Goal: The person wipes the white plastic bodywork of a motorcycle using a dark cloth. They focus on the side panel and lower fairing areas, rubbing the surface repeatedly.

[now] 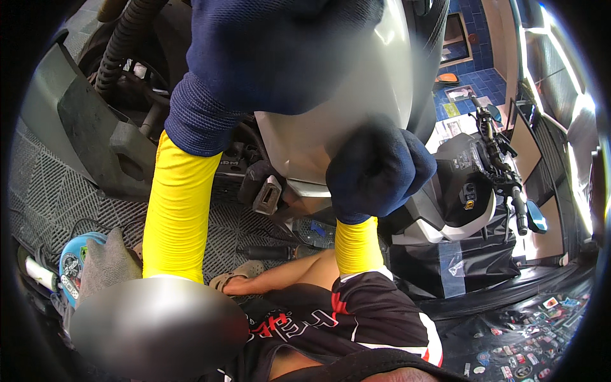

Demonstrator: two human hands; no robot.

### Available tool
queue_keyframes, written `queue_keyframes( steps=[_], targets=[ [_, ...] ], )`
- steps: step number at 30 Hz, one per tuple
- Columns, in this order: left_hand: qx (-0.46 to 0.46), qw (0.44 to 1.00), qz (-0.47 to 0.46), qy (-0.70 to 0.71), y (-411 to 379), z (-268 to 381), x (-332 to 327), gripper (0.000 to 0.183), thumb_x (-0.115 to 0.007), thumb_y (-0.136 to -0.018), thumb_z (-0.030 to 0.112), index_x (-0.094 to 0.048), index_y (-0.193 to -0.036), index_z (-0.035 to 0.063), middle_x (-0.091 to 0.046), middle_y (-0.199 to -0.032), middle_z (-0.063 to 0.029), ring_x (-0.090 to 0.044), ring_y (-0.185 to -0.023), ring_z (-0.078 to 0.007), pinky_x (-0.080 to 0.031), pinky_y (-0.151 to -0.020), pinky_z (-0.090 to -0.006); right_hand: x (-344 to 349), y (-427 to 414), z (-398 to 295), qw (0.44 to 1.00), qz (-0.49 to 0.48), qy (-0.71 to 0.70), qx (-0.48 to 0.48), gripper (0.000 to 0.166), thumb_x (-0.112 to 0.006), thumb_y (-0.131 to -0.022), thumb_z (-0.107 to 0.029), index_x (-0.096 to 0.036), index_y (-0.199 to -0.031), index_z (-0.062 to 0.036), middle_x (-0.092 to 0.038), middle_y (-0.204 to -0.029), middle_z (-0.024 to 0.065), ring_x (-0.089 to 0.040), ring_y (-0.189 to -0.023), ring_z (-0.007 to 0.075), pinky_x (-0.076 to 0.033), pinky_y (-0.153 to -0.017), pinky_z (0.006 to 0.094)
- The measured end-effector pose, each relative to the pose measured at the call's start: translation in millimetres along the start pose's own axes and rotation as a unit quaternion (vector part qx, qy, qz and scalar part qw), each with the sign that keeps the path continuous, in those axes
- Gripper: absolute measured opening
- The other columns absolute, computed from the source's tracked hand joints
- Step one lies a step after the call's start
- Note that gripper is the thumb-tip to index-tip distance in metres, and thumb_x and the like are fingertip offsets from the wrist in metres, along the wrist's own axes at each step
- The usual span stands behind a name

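A pale grey, glossy scooter body panel (329, 129) fills the upper middle, beside the dark edge of a seat. My left hand (281, 57), in a dark blue knitted glove, lies over the upper part of this panel; its fingers are hidden or blurred. Lower and to the right, my right hand (382, 169) wears a matching glove, with fingers curled close to the panel. Whether it touches the panel or holds anything cannot be seen. Yellow sleeves cover both forearms. Below the panel is a footpeg-like metal part (267, 196).
At left are a dark plastic fender (90, 124) and a ribbed hose (126, 43). A grey cloth (110, 260) lies by a blue round object (71, 262). Scooter handlebars (501, 167) stand at right. A blurred grey shape (157, 329) covers the lower left.
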State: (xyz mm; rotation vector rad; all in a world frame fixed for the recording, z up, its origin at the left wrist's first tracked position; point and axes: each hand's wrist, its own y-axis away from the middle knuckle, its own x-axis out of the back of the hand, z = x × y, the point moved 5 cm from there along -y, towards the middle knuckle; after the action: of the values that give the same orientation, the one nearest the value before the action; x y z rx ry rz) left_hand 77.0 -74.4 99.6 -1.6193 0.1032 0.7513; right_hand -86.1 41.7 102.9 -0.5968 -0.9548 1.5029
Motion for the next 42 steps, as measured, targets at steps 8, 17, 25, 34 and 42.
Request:
queue_keyframes(
  steps=[8, 17, 25, 34, 42],
  targets=[
    [0.11, 0.992, 0.056, 0.021, 48.4, 8.2, 2.7, 0.045, -0.056, -0.086, 0.029, -0.053, -0.122, 0.003, -0.052, -0.125, -0.0182, -0.051, -0.123, -0.0349, -0.037, -0.107, -0.051, -2.4, -3.1, -11.8, 0.998, -0.033, 0.048, 0.024, 0.037, -0.076, -0.074, 0.008, -0.068, -0.108, -0.0014, -0.058, -0.1, 0.0093, -0.058, -0.085, 0.0198, -0.048, -0.071, 0.0262],
    [0.2, 0.975, 0.086, 0.037, 81.9, 23.7, 2.0, 0.061, -0.061, -0.088, 0.037, -0.043, -0.137, 0.005, -0.043, -0.14, -0.0201, -0.049, -0.127, -0.0367, -0.036, -0.107, -0.0535, 0.4, -6.6, -12.8, 0.995, -0.065, 0.079, -0.008, 0.028, -0.073, -0.081, 0.001, -0.065, -0.108, 0.0005, -0.056, -0.099, 0.0124, -0.059, -0.093, 0.0219, -0.049, -0.081, 0.0317],
    [0.265, 0.958, 0.095, 0.047, 82.8, 54.9, -11.9, 0.065, -0.06, -0.094, 0.038, -0.037, -0.145, 0.0055, -0.041, -0.146, -0.0206, -0.045, -0.131, -0.035, -0.033, -0.11, -0.0502, 15.0, 2.8, 0.0, 0.993, -0.116, 0.028, -0.01, 0.035, -0.071, -0.088, -0.024, -0.066, -0.117, -0.0055, -0.055, -0.108, 0.0092, -0.056, -0.1, 0.0222, -0.048, -0.085, 0.0336],
    [0.294, 0.95, 0.089, 0.055, 87.0, 64.5, -17.1, 0.063, -0.059, -0.094, 0.036, -0.038, -0.144, 0.0052, -0.042, -0.145, -0.0202, -0.046, -0.13, -0.0347, -0.033, -0.109, -0.0503, 16.1, -6.9, 6.6, 0.992, -0.126, -0.003, -0.007, 0.031, -0.074, -0.084, -0.019, -0.069, -0.112, -0.0063, -0.055, -0.108, 0.0081, -0.057, -0.097, 0.0211, -0.05, -0.083, 0.0322],
    [0.313, 0.944, 0.085, 0.059, 87.5, 72.0, -19.7, 0.061, -0.059, -0.093, 0.035, -0.04, -0.143, 0.0049, -0.043, -0.143, -0.0199, -0.046, -0.129, -0.0344, -0.034, -0.109, -0.0503, 19.6, 0.4, 17.7, 0.989, -0.149, -0.012, -0.004, 0.034, -0.077, -0.079, -0.014, -0.07, -0.111, -0.0074, -0.056, -0.105, 0.0069, -0.06, -0.096, 0.0208, -0.051, -0.082, 0.0322]
  ],
)
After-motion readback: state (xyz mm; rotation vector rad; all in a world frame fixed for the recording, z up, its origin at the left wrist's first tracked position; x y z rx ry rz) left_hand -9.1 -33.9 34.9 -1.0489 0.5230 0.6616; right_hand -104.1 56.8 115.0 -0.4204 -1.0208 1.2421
